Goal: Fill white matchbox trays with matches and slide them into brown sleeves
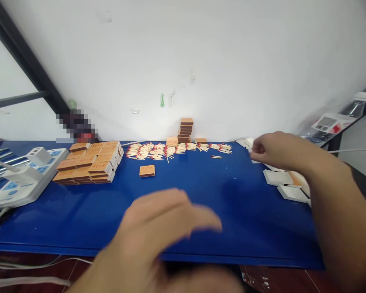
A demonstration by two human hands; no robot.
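Note:
My left hand (161, 228) is raised over the front edge of the blue table, blurred by motion. Its fingers curve apart from each other, and nothing shows between them. At the far right, my right hand (273, 150) has its fingers pinched on a white matchbox tray (250, 143), mostly covered by the fingertips. More white matchbox trays (277, 178) lie under and beside my right forearm. A single closed matchbox (147, 171) rests on the table beyond my left hand. Red-tipped matches (155, 150) spread in a long row near the wall.
Matchboxes are piled in a block (91, 162) on the left, and a narrow matchbox stack (186, 129) stands against the wall. A white power strip (27, 185) with plugs sits at far left. A clear plastic package (335, 122) leans at the right.

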